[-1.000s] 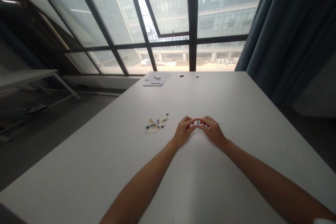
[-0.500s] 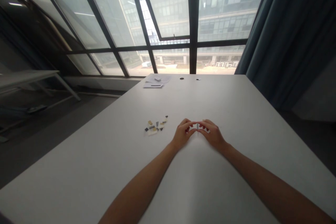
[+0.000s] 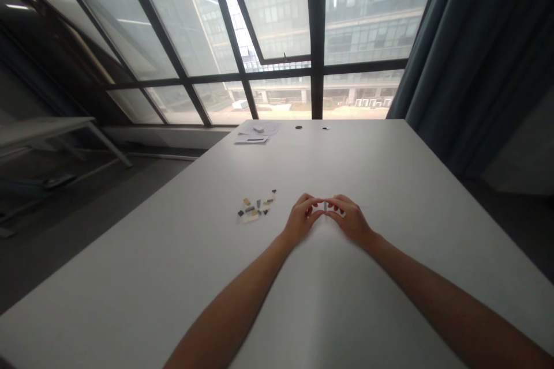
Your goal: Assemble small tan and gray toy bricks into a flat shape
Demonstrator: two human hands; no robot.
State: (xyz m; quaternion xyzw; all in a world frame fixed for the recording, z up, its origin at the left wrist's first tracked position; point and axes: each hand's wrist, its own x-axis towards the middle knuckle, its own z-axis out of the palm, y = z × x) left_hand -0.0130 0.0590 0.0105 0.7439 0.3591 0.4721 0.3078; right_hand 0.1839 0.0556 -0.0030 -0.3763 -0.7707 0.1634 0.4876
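My left hand [image 3: 300,218] and my right hand [image 3: 350,218] meet above the white table, thumbs and fingertips almost touching. Between them stands a small grey block [image 3: 325,206], upright and pinched by the fingers of both hands. Its details are too small to make out, and the fingertips cover its ends. Left of my left hand lies a loose group of small pieces [image 3: 250,209] in grey, tan, black and whitish colours, like toy building bricks.
The wide white table [image 3: 182,248] runs up to the windows. Papers [image 3: 251,139] with a small white object on top lie at its far left corner. Two round holes sit near the far edge. A blue curtain [image 3: 445,69] hangs at the right; another table [image 3: 47,127] stands left.
The camera view has shifted slightly. Both hands keep the same pinch on the small grey block, and the loose pieces have not moved.
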